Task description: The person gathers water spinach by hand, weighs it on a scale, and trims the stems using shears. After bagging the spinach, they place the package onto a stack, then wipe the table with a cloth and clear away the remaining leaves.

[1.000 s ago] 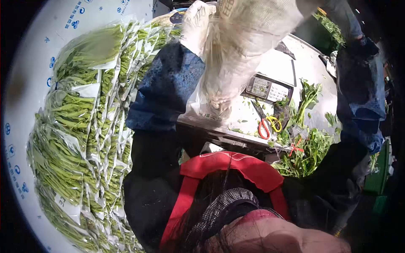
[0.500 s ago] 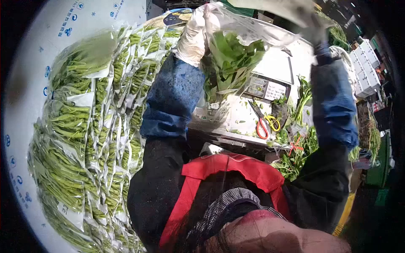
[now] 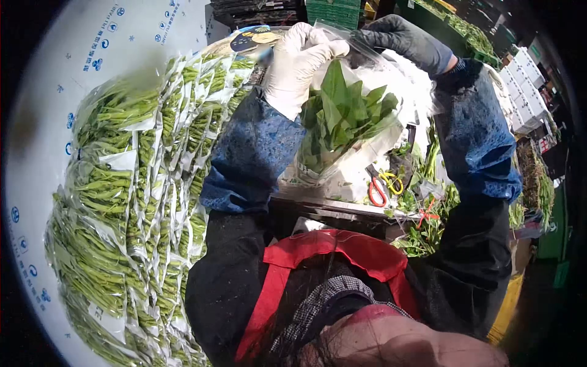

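The left hand (image 3: 301, 56), in a white glove, and the right hand (image 3: 402, 38), in a dark grey glove, are both up high. Together they hold a clear plastic bag (image 3: 367, 150) stuffed with big green leaves (image 3: 342, 116). The left fingers (image 3: 323, 48) are pinched tight on the top edge of the bag. The right fingers (image 3: 367, 38) are curled tight on the top edge too, just beside the left ones. The bag hangs down from the two hands, tilted a little, in the air above the grey bench (image 3: 333, 203). Its bottom end is near the bench, but I cannot tell if it touches.

On the bench, just to the right of the bag, lie scissors with red and yellow handles (image 3: 381, 185). Loose green leafy stalks (image 3: 429, 227) are piled near them.

Well off to the left is a big heap of clear packs of long green stems (image 3: 137, 183). They lie in rows in a white box with blue print (image 3: 49, 104).
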Demonstrator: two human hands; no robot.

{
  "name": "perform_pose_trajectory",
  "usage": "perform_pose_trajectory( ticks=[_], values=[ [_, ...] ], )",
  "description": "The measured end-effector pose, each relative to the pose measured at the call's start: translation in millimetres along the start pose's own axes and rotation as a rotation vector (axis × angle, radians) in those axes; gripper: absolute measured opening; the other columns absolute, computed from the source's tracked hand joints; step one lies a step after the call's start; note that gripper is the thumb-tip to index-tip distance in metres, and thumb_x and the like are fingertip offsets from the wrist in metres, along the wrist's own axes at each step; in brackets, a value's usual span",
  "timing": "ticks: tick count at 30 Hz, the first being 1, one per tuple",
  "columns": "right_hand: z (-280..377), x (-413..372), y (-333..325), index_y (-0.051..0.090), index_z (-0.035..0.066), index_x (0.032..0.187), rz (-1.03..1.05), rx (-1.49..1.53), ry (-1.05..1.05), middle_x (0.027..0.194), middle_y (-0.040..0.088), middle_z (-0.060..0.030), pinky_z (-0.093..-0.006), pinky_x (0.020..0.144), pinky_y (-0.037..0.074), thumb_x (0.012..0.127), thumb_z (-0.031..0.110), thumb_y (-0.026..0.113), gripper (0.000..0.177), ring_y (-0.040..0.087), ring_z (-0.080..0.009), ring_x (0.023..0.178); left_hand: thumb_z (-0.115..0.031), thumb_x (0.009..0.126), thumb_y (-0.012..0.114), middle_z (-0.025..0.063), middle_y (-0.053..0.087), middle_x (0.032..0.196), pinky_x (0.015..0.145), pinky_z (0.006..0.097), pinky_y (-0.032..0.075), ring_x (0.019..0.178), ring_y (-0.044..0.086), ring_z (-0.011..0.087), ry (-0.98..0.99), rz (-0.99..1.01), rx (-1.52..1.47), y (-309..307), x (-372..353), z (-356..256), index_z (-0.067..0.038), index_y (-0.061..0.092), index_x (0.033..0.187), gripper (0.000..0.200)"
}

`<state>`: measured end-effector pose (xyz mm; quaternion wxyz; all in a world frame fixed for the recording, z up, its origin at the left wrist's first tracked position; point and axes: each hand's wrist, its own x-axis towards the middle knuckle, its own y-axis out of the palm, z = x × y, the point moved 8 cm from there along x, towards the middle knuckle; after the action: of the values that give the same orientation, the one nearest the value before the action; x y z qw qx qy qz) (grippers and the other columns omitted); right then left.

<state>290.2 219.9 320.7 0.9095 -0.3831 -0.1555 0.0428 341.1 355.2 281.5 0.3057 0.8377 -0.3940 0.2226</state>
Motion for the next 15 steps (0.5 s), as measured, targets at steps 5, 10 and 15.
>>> perform_pose_trajectory(
  ticks=[5, 10, 15],
  values=[
    [12, 2, 12, 0.062, 0.001, 0.095, 0.049, 0.108, -0.070, 0.083, 0.063, -0.0034, -0.0232, 0.073, 0.045, 0.081, 0.017, 0.060, 0.022, 0.056, -0.0085, 0.077, 0.006, 0.073, 0.058, -0.0010, 0.046, 0.062, 0.059, 0.0218, 0.044, 0.063, 0.054, 0.0093, 0.062, -0.024, 0.143, 8, 1, -1, -0.007, 0.041, 0.065, 0.023],
    [84, -53, 26, 0.059, -0.001, 0.088, -0.384, -1.028, -0.517, 0.083, 0.062, -0.0090, -0.0237, 0.063, 0.048, 0.079, 0.007, 0.060, 0.012, 0.059, -0.0131, 0.069, 0.003, 0.073, 0.060, -0.0031, 0.046, 0.062, 0.052, 0.0184, 0.040, 0.054, 0.045, 0.0050, 0.068, 0.030, 0.270, 18, 2, 7, -0.007, 0.045, 0.067, 0.019],
    [-39, -171, -76, 0.059, 0.001, 0.094, -0.929, -0.037, 0.010, 0.086, 0.063, -0.0077, -0.0225, 0.067, 0.047, 0.084, 0.019, 0.056, 0.022, 0.059, -0.0118, 0.076, 0.002, 0.075, 0.061, -0.0023, 0.050, 0.063, 0.059, 0.0212, 0.046, 0.063, 0.054, 0.0077, 0.088, -0.068, 0.335, 5, 5, -2, -0.006, 0.045, 0.066, 0.020]
  ],
)
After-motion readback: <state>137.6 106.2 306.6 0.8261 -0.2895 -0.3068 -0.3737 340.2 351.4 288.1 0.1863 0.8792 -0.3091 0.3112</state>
